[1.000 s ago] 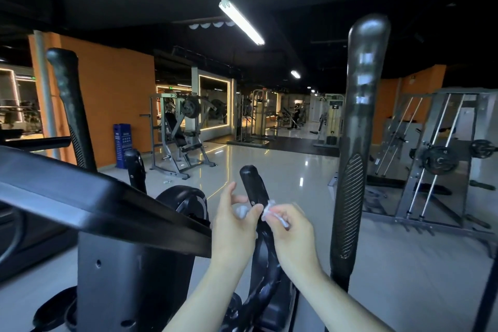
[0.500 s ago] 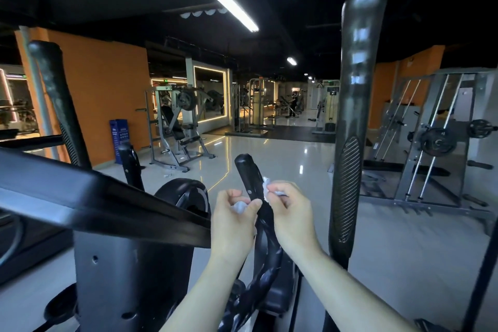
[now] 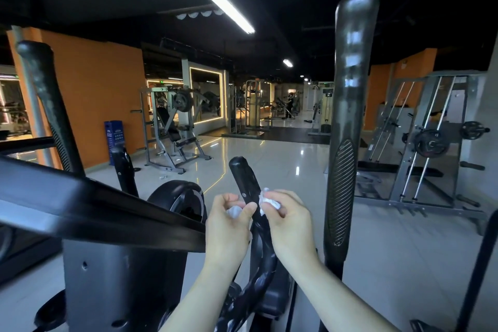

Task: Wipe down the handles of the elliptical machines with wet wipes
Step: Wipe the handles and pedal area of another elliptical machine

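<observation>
A short black fixed handle (image 3: 244, 178) of the elliptical rises in front of me, curving down between my hands. My left hand (image 3: 229, 226) pinches a white wet wipe (image 3: 234, 211) on the handle's left side. My right hand (image 3: 289, 224) grips a crumpled white wipe (image 3: 269, 201) against the handle's right side. A tall black moving handle (image 3: 347, 105) stands just right of my right hand. Another tall handle (image 3: 47, 100) leans at the far left, and a second short handle (image 3: 122, 167) stands left of centre.
The elliptical's dark console edge (image 3: 94, 210) crosses the left foreground above its grey column (image 3: 116, 286) and round flywheel cover (image 3: 180, 199). Weight racks (image 3: 425, 143) stand at right, a bench machine (image 3: 172, 127) at left, with shiny tiled floor (image 3: 269, 159) between.
Both hands have stayed at the short handle with the wipes; my right hand has shifted slightly down along its right side. The camera view has moved a little.
</observation>
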A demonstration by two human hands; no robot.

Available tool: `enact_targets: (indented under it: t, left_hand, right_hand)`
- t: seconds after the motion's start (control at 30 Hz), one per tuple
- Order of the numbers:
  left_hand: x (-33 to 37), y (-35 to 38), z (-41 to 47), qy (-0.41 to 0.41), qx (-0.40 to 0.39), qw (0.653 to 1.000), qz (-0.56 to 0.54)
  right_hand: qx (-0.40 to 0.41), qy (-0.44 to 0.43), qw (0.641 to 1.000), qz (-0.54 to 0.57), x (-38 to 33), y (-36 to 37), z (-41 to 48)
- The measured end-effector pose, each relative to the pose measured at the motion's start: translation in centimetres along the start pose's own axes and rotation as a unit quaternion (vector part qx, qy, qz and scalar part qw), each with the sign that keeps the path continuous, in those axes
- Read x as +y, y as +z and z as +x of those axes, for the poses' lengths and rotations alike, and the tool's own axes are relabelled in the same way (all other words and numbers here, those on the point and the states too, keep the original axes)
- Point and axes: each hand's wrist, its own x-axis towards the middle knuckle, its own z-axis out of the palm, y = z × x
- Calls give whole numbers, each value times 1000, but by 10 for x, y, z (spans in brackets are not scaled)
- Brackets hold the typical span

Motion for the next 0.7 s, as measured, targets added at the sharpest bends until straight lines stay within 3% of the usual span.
enact_targets:
  t: [0.17,0.37,0.57,0.7]
  left_hand:
    - [0,-1,0,-6,-3,1000,-2]
    - [0,-1,-2,-13,-4,1000,-7]
    - [4,-1,-4,-20,1,1000,3]
    - [4,0,-4,-24,-2,1000,-4]
  right_hand:
    - [4,-28,999,-44,28,-10,-26]
    - [-25,52,996,-70,46,-28,-56]
    - [1,-28,999,-21,3,-6,-15]
    - [12,-61,997,-54,20,-2,-27]
